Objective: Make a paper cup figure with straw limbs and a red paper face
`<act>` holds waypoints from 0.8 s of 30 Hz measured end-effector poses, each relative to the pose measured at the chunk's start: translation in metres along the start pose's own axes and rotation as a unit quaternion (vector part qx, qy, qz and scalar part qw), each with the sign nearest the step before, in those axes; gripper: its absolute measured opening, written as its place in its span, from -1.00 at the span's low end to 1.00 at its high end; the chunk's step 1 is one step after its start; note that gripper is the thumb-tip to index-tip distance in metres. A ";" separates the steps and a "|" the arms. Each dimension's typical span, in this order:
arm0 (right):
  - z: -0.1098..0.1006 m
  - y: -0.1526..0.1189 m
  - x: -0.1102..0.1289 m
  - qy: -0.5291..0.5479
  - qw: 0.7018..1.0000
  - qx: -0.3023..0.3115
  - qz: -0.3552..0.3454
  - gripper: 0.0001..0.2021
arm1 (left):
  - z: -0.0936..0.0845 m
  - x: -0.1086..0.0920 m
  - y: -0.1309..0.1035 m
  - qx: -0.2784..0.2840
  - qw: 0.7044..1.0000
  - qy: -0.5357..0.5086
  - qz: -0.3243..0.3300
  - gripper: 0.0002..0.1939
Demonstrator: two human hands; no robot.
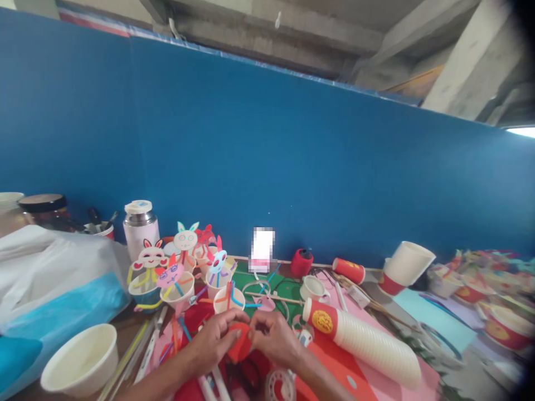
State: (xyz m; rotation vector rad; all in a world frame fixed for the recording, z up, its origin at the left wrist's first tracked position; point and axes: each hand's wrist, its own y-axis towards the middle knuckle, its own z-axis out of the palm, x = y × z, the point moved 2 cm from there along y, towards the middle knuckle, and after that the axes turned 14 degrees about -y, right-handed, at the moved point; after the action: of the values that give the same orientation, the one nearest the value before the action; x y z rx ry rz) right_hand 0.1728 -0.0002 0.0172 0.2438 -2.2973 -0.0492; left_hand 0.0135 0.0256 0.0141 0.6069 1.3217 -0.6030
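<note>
Low in the middle of the head view, my left hand (213, 341) is closed on a small red paper piece (239, 344), its thumb lying on the front of it. My right hand (273, 337) pinches the right edge of the same piece, fingers curled. Just behind the hands stands a white cup (229, 299) with orange and blue strips bent over its rim. Dark-handled scissors (246, 376) lie below the red piece, partly hidden. A roll of tape (280, 385) is beside them, under my right forearm.
Paper animal figures (185, 240) stand in cups at the left, before a thermos (141, 228). A white bowl (81, 359) sits front left. Stacked paper cups (368, 340) lie at the right. A lit phone (262, 249) leans against the blue partition (267, 150).
</note>
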 end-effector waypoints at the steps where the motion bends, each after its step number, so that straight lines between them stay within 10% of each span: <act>1: -0.002 0.000 -0.001 0.006 1.000 -0.007 -0.005 -0.91 | 0.001 -0.004 0.002 0.014 1.000 0.004 -0.010 -0.63; 24: 0.025 -0.018 0.014 -0.157 0.978 0.000 -0.136 -0.92 | -0.013 0.005 -0.038 -0.024 0.985 0.168 0.034 -0.78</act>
State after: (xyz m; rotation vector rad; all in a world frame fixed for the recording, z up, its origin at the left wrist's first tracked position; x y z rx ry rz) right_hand 0.1480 -0.0213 0.0089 0.5871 -2.5600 -0.2430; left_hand -0.0215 0.0078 0.0046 0.7343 1.6188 -0.4226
